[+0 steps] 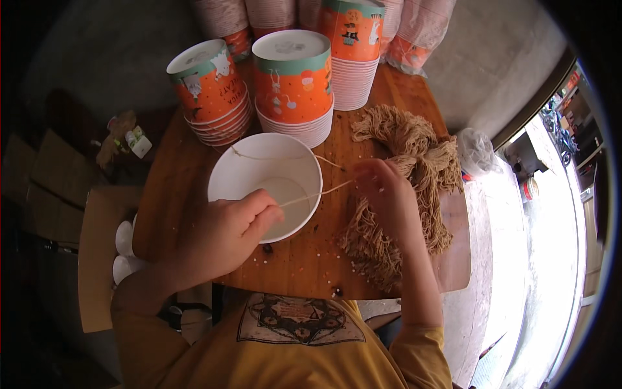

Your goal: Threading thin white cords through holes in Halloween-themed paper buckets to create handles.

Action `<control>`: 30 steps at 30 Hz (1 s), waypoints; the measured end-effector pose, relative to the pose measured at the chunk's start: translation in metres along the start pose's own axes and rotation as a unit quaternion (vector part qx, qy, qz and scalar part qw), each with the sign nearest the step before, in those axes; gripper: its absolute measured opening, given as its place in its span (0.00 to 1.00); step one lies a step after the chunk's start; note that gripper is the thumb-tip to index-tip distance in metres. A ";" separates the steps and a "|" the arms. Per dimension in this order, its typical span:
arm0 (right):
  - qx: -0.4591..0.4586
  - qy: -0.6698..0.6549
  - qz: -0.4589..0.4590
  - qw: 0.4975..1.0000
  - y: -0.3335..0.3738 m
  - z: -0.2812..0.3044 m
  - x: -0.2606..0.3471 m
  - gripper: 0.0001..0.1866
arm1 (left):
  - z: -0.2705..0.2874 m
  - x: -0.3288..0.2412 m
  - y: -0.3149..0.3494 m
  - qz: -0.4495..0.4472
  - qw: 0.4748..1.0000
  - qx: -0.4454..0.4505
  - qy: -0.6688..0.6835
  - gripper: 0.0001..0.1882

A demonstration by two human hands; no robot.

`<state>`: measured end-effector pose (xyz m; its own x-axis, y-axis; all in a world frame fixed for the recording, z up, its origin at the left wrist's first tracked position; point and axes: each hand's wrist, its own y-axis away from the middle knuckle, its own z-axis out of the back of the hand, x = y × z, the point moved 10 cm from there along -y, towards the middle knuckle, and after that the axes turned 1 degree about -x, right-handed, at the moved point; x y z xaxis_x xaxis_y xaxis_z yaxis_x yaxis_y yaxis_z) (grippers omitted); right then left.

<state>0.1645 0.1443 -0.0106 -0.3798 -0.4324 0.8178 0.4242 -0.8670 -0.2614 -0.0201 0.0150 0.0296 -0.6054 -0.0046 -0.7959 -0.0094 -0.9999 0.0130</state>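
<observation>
A white paper bucket [241, 174] stands on the wooden table in front of me, its open mouth tipped toward me. Over it, my left hand [241, 225] is closed in a pinch on a thin tan string [332, 190]. That string runs taut to the right, where my right hand [387, 188], slightly blurred, pinches its other stretch. Another length of string [272, 157] crosses the far side of the bucket's mouth, with a loose end right of the rim. Beside my right hand lies a thick knotted bundle of tan strings [427, 188].
Orange printed paper buckets [295, 94] stand upside down in nested stacks along the back, some wrapped in plastic. The wooden table [304, 266] carries small white crumbs. Left of it, an open cardboard box [97, 259] holds white cups. A crumpled clear plastic bag [476, 151] sits at the right.
</observation>
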 end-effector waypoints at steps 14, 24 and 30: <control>0.025 -0.089 0.137 0.986 0.035 -0.015 0.081 0.02 | -0.019 -0.035 -0.036 -0.127 0.989 0.016 -0.077 0.09; 0.001 -0.217 -0.012 0.976 0.037 -0.030 0.025 0.03 | -0.016 0.010 -0.018 -0.004 0.999 0.036 0.021 0.12; 0.032 -0.148 0.144 0.978 0.032 -0.053 0.066 0.06 | 0.021 0.033 -0.019 0.086 0.979 0.039 0.180 0.08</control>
<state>0.1096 0.0754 0.0079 0.0133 -0.5582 0.8296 0.5331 -0.6979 -0.4782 -0.0565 0.0344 0.0157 -0.2841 -0.1913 -0.9395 -0.0015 -0.9798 0.2000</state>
